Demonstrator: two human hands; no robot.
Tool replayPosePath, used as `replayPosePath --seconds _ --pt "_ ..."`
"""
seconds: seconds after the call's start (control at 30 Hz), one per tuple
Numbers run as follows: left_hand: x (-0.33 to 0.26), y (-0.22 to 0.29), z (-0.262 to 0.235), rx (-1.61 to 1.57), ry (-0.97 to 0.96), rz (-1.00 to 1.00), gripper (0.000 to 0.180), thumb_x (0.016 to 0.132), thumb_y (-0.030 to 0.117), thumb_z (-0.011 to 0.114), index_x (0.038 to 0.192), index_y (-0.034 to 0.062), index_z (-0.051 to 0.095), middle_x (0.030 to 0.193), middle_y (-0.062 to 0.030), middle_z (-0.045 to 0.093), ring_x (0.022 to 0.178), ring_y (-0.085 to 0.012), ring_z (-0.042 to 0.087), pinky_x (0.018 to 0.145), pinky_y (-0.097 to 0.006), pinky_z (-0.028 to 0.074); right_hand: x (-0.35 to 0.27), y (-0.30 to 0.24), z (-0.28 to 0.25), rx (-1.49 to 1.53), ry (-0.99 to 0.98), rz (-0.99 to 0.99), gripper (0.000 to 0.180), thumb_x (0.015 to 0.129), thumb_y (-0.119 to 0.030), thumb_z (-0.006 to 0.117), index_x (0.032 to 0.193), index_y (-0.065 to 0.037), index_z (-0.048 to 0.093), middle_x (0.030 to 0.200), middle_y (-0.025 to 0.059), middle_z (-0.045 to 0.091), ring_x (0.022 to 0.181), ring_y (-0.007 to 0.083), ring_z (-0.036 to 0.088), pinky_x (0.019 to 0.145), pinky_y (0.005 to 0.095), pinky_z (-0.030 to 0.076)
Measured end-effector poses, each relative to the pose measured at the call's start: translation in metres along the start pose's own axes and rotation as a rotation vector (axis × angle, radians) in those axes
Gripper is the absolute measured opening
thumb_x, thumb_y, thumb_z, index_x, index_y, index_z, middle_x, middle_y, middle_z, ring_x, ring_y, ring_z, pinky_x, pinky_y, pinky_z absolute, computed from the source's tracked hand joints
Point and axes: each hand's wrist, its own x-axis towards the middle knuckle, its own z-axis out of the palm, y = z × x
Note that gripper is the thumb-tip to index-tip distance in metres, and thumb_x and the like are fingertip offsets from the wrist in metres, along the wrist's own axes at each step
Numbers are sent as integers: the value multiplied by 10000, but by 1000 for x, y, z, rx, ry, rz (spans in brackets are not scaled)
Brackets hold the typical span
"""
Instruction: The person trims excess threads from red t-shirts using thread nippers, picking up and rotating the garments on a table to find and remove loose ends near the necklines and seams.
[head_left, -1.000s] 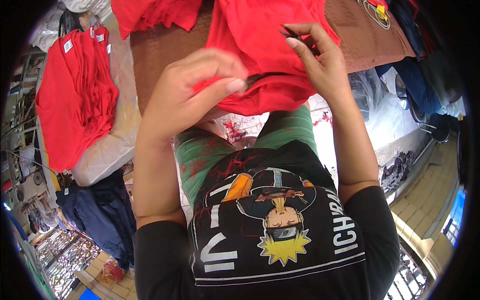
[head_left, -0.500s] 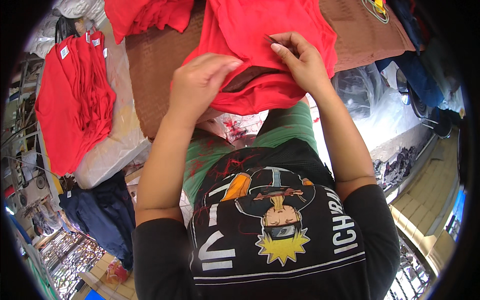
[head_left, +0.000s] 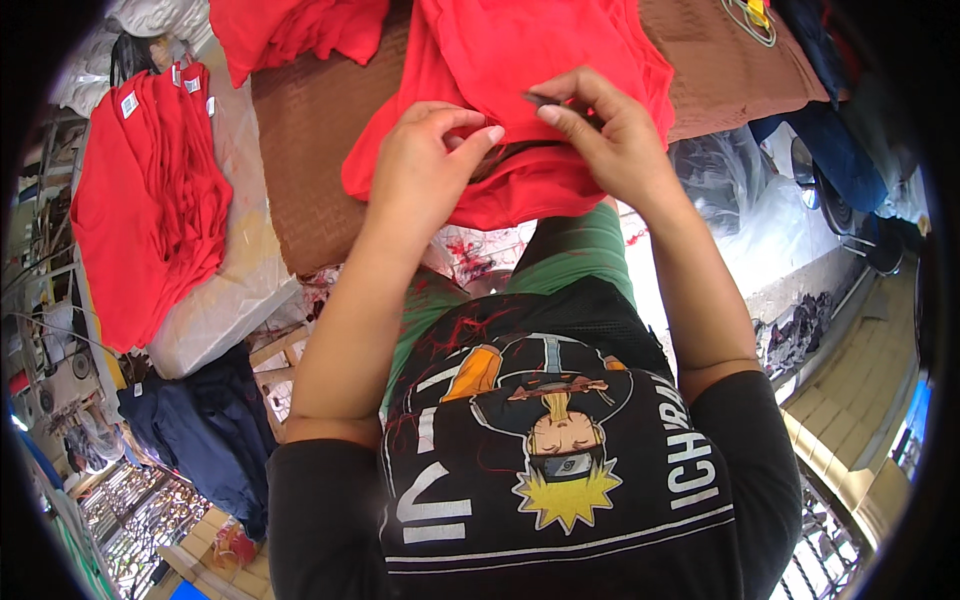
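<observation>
A red garment [head_left: 550, 45] lies over the near edge of the brown-covered table and hangs toward my lap. Its hem opening gapes between my hands, with a dark gap inside. My left hand [head_left: 425, 165] is closed in a pinch at the left side of this opening, thumb against fingers on the red cloth. Any thread between those fingertips is too small to see. Just right of it, my right hand [head_left: 610, 130] is closed around a small dark pointed tool [head_left: 540, 99], its tip toward the left hand. Most of the tool is hidden in the palm.
Another red cloth pile [head_left: 295, 35] lies on the brown table cover [head_left: 310, 150]. Stacked red garments [head_left: 150, 200] with white tags rest on a plastic-wrapped surface at left. Dark blue clothing [head_left: 205, 430] hangs below them. Clear plastic [head_left: 725, 185] and a ledge stand at right.
My left hand has moved right, closer to my right hand, and the hem opening has narrowed. The right hand has shifted slightly, still holding the dark tool.
</observation>
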Motion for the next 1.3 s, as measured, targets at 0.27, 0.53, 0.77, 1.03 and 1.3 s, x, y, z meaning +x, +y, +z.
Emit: replayPosePath --seconds 0.27,0.53,0.77,1.03,1.3 --pt "-5 -2 36 153 154 20 238 791 218 748 959 53 719 910 -95 655 708 -199 631 652 -328 503 -6 18 10 33 -55 77 141 895 -64 619 1015 12 617 921 101 686 893 178 657 815 311 510" --pt "1 -1 19 52 13 -176 193 885 213 653 930 30 692 832 -112 708 771 -172 672 710 -297 507 -5 22 10 47 -50 69 139 895 -63 618 1015 8 621 920 99 687 886 175 657 814 307 509" --pt "8 -14 12 -141 -119 -169 208 938 190 601 983 -6 654 855 -65 699 828 -106 642 760 -253 493 -5 16 7 -54 -118 -21 148 887 -74 626 1022 -13 622 912 106 686 864 198 664 786 308 508" --pt "9 -16 11 -220 -162 -178 215 956 185 579 993 -16 644 878 -54 688 848 -103 637 785 -246 494 1 3 9 -359 -154 -107 157 870 -167 627 989 -64 624 866 144 676 831 327 649 713 409 499" --pt "9 -16 10 -280 -178 -181 219 960 185 570 1005 -17 642 890 -53 688 863 -111 642 795 -251 498 4 -3 -1 -362 -263 -48 174 878 -78 625 1043 -25 611 925 142 681 877 282 673 772 337 513"
